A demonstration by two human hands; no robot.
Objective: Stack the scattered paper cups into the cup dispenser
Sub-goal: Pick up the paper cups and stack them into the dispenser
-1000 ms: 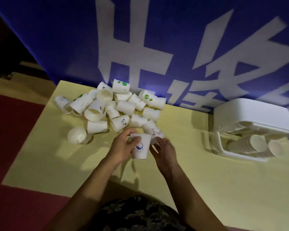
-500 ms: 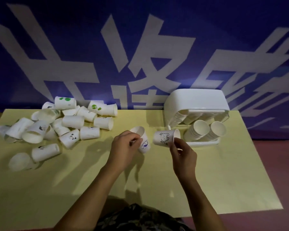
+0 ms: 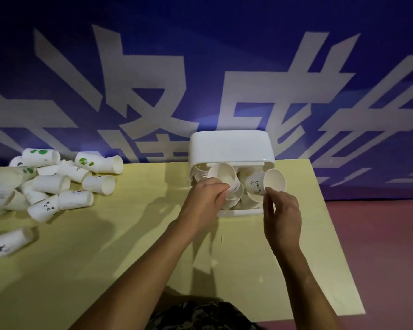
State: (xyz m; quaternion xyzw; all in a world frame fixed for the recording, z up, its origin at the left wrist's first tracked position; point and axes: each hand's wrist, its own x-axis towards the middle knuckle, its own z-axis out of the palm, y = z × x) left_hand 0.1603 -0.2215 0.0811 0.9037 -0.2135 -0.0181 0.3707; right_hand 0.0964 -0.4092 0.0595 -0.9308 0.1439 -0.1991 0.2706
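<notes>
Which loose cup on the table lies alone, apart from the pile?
The cup with a small dark print at the table's front left; the others touch or overlap farther back.

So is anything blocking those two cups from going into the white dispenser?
Nothing visible does. The left hand holds one cup at the cup dispenser opening, on the left stack. The right hand pinches the animal-print cup just before the right stack, with no loose object between.

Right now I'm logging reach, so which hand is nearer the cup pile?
Left. The left hand holds a cup at the dispenser, on the side towards the cup pile; the right hand holds another cup farther right.
</notes>
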